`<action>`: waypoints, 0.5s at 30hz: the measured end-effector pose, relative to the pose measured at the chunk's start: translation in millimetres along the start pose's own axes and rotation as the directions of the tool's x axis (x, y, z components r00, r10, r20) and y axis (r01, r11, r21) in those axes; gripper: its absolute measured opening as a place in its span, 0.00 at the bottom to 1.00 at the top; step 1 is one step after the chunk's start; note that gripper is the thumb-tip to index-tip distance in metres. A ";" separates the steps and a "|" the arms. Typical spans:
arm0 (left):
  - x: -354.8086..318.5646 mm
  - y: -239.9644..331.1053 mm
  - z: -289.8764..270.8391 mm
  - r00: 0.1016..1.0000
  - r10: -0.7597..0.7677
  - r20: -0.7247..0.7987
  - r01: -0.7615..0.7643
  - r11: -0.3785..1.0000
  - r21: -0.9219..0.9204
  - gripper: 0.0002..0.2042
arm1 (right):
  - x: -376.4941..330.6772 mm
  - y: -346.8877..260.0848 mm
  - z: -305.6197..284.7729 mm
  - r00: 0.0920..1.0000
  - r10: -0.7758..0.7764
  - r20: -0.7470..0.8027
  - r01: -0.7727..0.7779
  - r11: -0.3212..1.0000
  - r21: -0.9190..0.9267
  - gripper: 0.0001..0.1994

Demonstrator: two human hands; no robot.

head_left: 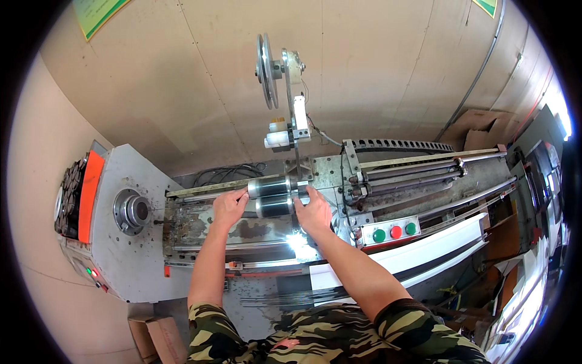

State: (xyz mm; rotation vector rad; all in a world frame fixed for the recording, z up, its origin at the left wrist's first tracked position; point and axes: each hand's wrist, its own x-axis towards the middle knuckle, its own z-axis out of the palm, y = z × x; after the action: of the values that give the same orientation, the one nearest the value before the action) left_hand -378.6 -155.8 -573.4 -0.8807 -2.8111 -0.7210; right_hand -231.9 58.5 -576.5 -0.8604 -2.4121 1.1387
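Two shiny metal cylinders with dark middle bands lie side by side over the machine bed: a far cylinder (pixel 269 187) and a near cylinder (pixel 274 206). My left hand (pixel 228 208) is at their left ends, its fingers closed together against the end of the far one. At the right ends, my right hand (pixel 314 213) has its thumb and fingers curled, the thumb against the near cylinder and a finger by a small metal block (pixel 302 187). How firmly each hand grips is partly hidden. Glare whitens the bed below the cylinders.
A grey headstock with a round spindle (pixel 140 210) stands left. Above the bed rises a post with a pulley wheel (pixel 267 71) and a white guide roller (pixel 277 139). Right of my hands are a button panel (pixel 391 231), a cable chain (pixel 400 145) and long rods (pixel 415 173).
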 end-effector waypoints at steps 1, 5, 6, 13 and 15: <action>0.5 -0.4 0.6 1.000 -0.004 0.003 0.004 1.000 -0.002 0.14 | 0.3 0.9 0.7 1.000 0.003 0.001 -0.003 1.000 -0.001 0.27; -0.4 -9.6 6.7 1.000 0.025 -0.016 -0.025 1.000 0.017 0.14 | -0.2 -3.3 -1.0 0.999 0.020 0.025 -0.020 1.000 -0.012 0.27; -0.3 -8.5 6.5 1.000 0.013 -0.003 -0.013 1.000 0.012 0.14 | -0.3 -4.9 -2.8 0.999 0.029 0.032 -0.029 0.999 -0.019 0.27; 0.9 -10.3 9.6 1.000 0.005 0.019 -0.005 1.000 0.011 0.15 | 0.3 -6.7 -4.9 0.994 0.086 0.061 -0.087 0.996 0.013 0.28; 0.4 -9.8 9.8 1.000 0.000 0.017 0.000 1.000 0.010 0.15 | 1.7 -4.1 -2.5 0.995 0.079 0.055 -0.079 0.997 -0.003 0.28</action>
State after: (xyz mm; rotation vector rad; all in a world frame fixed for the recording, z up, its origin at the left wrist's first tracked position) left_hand -384.1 -158.0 -586.0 -0.8899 -2.8270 -0.7017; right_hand -233.4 59.0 -571.6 -0.9448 -2.4418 1.2057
